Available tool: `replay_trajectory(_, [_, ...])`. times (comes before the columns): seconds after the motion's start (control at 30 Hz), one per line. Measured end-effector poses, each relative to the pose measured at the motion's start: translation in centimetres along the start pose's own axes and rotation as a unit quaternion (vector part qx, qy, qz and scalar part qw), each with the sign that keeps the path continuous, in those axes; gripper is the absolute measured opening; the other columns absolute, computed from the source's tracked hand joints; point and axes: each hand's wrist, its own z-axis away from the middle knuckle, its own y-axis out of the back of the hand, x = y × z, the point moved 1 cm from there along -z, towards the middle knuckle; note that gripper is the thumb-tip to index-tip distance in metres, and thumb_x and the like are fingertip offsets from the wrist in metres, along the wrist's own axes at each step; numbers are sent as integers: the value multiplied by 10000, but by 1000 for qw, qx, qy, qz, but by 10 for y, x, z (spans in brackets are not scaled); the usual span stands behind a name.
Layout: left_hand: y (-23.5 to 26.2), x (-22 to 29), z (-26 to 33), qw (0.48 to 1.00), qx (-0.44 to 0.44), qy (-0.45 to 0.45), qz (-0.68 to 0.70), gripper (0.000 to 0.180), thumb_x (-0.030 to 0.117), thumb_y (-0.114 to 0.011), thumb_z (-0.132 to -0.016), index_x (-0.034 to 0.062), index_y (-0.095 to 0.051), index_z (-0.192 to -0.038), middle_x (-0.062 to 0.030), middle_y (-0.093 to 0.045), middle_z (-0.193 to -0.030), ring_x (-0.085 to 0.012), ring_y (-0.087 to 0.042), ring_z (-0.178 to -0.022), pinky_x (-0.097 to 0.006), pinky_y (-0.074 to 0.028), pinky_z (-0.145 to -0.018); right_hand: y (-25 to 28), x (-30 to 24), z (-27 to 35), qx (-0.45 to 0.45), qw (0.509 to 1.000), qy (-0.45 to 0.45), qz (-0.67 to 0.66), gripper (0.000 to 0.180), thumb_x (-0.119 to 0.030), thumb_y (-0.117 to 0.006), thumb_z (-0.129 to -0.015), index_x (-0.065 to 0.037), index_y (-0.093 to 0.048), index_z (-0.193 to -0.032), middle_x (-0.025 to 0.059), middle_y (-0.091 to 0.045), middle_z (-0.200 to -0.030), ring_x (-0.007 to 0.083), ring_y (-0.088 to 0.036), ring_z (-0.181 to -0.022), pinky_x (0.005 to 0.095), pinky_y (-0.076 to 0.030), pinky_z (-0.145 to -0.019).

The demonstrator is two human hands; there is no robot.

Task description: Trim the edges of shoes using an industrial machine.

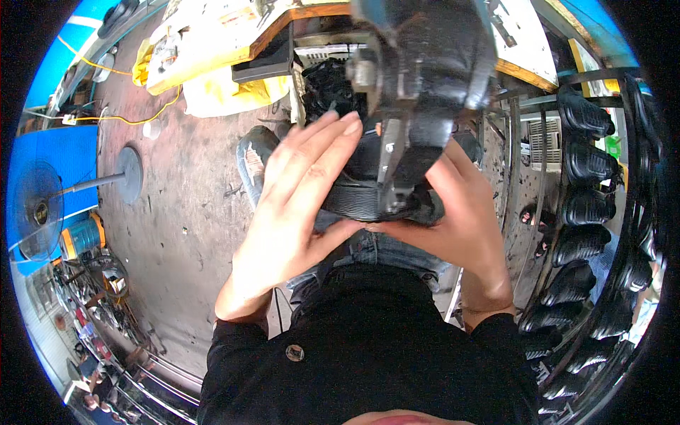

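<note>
Both hands are on a black shoe [368,185], held up at chest height against a machine head [425,64] that hangs over the tabletop [212,53] edge.

Left hand [297,205]: fingers flat and extended along the shoe's left side, palm pressing inward, more a brace than a wrap. Looks like it steadies and steers the shoe against the tool.

Right hand [460,227]: cupped under and around the right side, fingers mostly hidden behind the shoe; it seems to carry the weight. Gripping the shoe, as far as I can tell.

A metal arm [389,152] from the machine comes down onto the ribbed sole edge, so the sole is turned toward it.

Rack [588,205] on the right holds a column of similar black shoes, within reach of the right arm. Fan [42,209] and yellow cable [127,117] on the concrete floor [177,212] at left, well apart from the work.
</note>
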Motion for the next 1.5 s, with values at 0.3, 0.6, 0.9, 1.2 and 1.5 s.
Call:
replay_trajectory(0.3, [-40,-20,12,912,79,106,390,874,-71,-867,-643,-22,-475,-1422,-155,-527,-1422,-241,-544,-1275,-368,-458,-1065,-10,16,14,101,994,36,-38,1059,-375,-923,-630,-99,-400,-1508,154,-426,-1480,302,-519,-1287,402,-463,-1044])
replay_trajectory(0.6, [-83,-32,27,798,109,140,575,1026,-136,-868,-598,34,-358,-1473,-131,-513,-1400,-211,-627,-1130,-343,-567,-918,-64,164,120,73,929,-195,-306,958,-5,-892,-620,-86,-451,-1467,111,-484,-1471,237,-445,-1388,403,-340,-1173])
replay_trajectory(0.9, [-98,-21,26,714,146,258,634,997,-153,-824,-669,87,-316,-1492,-71,-564,-1272,-190,-608,-1111,-350,-539,-929,91,107,89,205,976,-12,-70,982,16,-876,-384,6,-570,-1317,146,-610,-1270,260,-594,-1176,381,-448,-1045])
replay_trajectory(1.2, [-108,-63,30,700,123,325,624,462,-70,-632,-882,14,-501,-1316,-119,-615,-1203,-175,-640,-1024,-299,-497,-914,59,75,120,276,935,-63,-215,648,-20,-894,-543,-19,-640,-1139,179,-655,-1228,297,-622,-1169,439,-437,-1071])
replay_trajectory(1.5, [-146,-118,22,975,-31,139,168,703,165,-734,-902,-56,-385,-1471,-239,-506,-1425,-293,-516,-1295,-357,-391,-1091,216,-101,88,533,520,149,650,551,-95,-884,-695,-76,-623,-1179,137,-683,-1119,294,-643,-1099,438,-528,-954])
